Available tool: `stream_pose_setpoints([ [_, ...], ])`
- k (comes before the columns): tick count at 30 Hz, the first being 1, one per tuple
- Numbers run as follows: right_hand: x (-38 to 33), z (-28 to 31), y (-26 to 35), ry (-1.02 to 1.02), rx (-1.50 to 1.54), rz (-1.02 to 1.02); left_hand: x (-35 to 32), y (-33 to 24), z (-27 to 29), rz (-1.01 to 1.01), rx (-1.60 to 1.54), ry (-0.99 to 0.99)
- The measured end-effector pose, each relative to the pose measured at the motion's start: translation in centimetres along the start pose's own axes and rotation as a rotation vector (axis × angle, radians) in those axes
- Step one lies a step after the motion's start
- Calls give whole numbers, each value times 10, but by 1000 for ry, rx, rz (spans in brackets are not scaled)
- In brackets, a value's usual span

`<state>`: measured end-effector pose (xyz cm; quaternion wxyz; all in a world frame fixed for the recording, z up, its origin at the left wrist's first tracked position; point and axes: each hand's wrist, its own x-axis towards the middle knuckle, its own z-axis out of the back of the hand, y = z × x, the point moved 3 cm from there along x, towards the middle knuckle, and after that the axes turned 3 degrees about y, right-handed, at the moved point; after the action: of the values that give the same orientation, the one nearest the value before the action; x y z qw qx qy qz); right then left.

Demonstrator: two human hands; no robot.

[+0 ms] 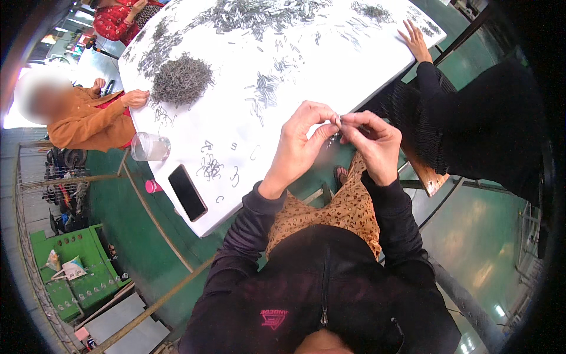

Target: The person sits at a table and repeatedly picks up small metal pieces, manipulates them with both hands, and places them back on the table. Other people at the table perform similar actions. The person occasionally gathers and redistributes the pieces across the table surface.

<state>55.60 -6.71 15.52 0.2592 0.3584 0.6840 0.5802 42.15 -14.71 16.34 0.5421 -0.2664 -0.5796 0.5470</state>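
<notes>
My left hand (302,144) and my right hand (377,141) meet in front of me, just off the near edge of the white table (236,127). Thumb and fingertips of each are pinched together. A small dark glint shows between the fingertips, too small to name. Left of my hands, a little group of thin, dark, curved wire-like pieces (210,167) lies loose on the table. Farther off sits a big tangled heap of similar dark pieces (181,81). Short grey strips (266,88) are scattered beyond my hands.
A dark phone (187,193) lies at the table's left edge beside a clear jar (151,147). A pink lid (152,186) is nearby. One person in orange (88,118) reaches to the heap; another's hand (415,41) rests at the right edge. More strips (253,15) cover the far side.
</notes>
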Motion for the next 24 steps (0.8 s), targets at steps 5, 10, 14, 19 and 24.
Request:
stream_pose_setpoints([
  [5, -6, -4, -5, 85, -35, -82, -15, 13, 1, 79, -113, -4],
  [10, -16, -12, -17, 168, -65, -80, -39, 22, -2, 205, -217, -121],
  [14, -7, -3, -18, 136, -160, -52, -50, 18, -4, 208, -213, -213],
  [19, 78, -13, -67, 255, -447, 170, -58, 8, -6, 227, -235, -188],
  [24, 118, -58, -143, 552, -1406, 508, -63, -1, -8, 238, -196, -207],
])
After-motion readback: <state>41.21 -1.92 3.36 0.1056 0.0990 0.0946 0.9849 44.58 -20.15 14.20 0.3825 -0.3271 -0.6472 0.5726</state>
